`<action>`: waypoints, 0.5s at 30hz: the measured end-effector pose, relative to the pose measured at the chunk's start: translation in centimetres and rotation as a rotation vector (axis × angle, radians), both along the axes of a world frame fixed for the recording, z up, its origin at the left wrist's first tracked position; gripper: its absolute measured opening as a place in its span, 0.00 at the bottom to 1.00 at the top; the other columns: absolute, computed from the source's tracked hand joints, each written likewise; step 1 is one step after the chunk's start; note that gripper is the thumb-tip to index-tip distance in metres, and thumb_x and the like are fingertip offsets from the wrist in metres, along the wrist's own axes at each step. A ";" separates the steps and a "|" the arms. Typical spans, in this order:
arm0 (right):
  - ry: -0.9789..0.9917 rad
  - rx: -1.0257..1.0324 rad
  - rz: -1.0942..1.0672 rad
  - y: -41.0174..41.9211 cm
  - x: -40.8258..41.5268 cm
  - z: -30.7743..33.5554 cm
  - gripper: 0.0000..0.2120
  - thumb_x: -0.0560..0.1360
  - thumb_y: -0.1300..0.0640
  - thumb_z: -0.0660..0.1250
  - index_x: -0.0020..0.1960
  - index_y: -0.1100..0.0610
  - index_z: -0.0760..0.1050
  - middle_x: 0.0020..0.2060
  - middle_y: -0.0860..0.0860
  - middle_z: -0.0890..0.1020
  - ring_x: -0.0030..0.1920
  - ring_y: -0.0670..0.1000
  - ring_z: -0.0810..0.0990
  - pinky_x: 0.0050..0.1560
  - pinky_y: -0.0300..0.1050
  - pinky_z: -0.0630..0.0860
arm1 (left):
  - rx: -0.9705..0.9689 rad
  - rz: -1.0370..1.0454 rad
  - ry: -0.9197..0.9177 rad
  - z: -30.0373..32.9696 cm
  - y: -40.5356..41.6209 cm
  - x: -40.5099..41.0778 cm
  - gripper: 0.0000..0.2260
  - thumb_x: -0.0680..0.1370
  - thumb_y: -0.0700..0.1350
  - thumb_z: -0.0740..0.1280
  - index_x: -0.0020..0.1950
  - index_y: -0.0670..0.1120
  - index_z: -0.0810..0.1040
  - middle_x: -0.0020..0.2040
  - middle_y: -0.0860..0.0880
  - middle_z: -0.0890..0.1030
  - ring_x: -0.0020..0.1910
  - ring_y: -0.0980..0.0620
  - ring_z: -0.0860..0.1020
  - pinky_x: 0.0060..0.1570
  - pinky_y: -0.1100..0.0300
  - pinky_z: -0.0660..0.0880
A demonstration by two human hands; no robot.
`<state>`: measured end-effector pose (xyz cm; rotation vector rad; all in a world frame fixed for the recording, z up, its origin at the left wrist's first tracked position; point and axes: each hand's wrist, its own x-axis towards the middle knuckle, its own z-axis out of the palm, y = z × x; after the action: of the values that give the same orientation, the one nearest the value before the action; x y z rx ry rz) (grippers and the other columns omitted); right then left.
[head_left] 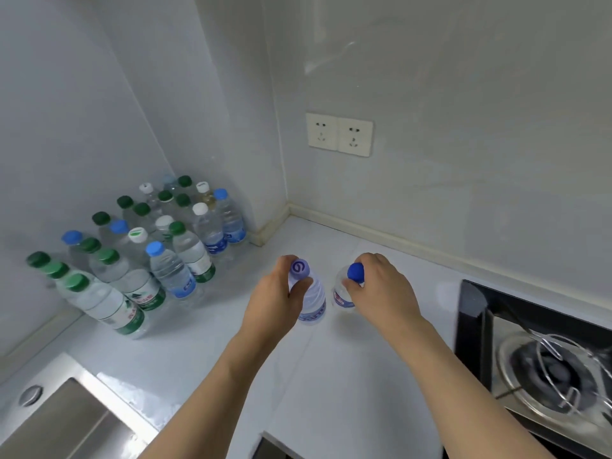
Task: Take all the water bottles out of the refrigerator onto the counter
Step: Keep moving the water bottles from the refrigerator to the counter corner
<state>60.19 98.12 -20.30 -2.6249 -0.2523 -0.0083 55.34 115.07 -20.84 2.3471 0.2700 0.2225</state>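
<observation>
A bottle with a pale purple cap is gripped at the neck by the left hand, fingers curled closed around it. Just to its right, a smaller bottle with a dark blue cap is held at the shoulder by the right hand, fingers wrapped shut. Both bottles are seen upright over the white counter; whether their bases touch it cannot be told. Left of the purple-capped bottle, well apart, a cluster of bottles is stood against the wall. A gas hob is set to its right
</observation>
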 end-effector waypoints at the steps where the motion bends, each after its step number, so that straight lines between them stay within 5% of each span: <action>1: 0.005 -0.001 0.016 1.6 0.1 0.0 0.09 0.77 0.52 0.63 0.54 0.56 0.71 0.51 0.50 0.74 0.44 0.56 0.77 0.45 0.48 0.75 | -0.012 0.016 0.002 -0.1 1.5 -0.1 0.13 0.80 0.49 0.64 0.63 0.50 0.69 0.53 0.50 0.80 0.46 0.48 0.77 0.40 0.58 0.72; 10: 0.043 -0.096 0.183 15.4 0.4 -1.7 0.10 0.77 0.52 0.63 0.53 0.57 0.71 0.52 0.51 0.74 0.44 0.56 0.76 0.43 0.46 0.73 | -0.068 0.169 -0.037 -2.4 14.7 -2.9 0.10 0.79 0.48 0.65 0.59 0.51 0.71 0.41 0.54 0.77 0.35 0.53 0.73 0.32 0.62 0.65; 15: 0.078 -0.124 0.322 22.6 -0.3 -3.2 0.10 0.77 0.52 0.64 0.54 0.57 0.70 0.53 0.51 0.74 0.45 0.55 0.75 0.44 0.46 0.72 | -0.054 0.270 -0.027 -4.0 21.2 -5.6 0.12 0.79 0.47 0.65 0.62 0.49 0.71 0.48 0.53 0.79 0.44 0.50 0.76 0.40 0.59 0.69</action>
<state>59.91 120.67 -23.47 -2.6677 -0.6636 0.2252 49.77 136.28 -24.80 2.2483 0.5733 0.3717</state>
